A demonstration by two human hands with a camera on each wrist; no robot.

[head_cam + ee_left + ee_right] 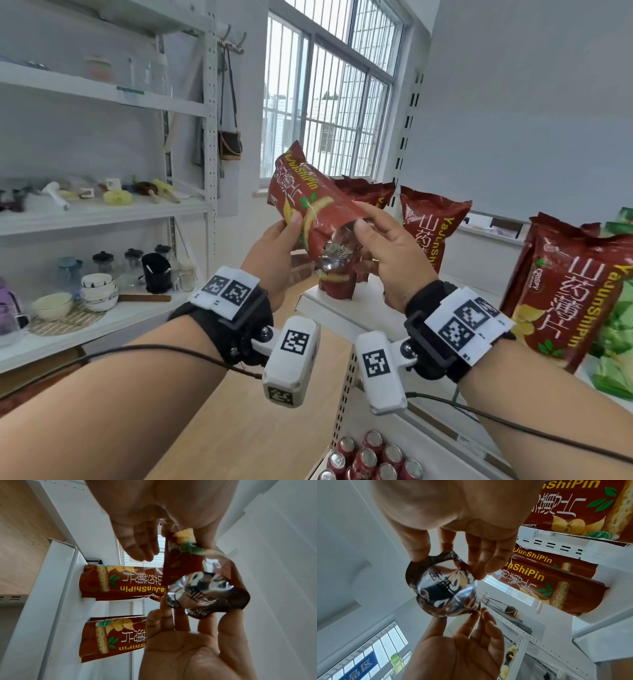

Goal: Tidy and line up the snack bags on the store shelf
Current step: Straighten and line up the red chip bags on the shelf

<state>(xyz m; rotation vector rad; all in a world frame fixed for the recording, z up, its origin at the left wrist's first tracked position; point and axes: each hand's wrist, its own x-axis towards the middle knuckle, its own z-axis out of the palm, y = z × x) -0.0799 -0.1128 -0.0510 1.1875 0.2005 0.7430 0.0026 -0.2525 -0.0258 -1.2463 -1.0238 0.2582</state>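
The white shelf [329,305] has at least four red-brown snack bags standing on it, like the near bag [561,291]; some hide behind others, so the count is not sure. One more red bag [308,205] is up in the air before the shelf, tilted, its shiny silver bottom showing. The left hand [274,253] and right hand [390,253] each pinch it, thumb on front. Green bags [616,329] are cut off at the right.
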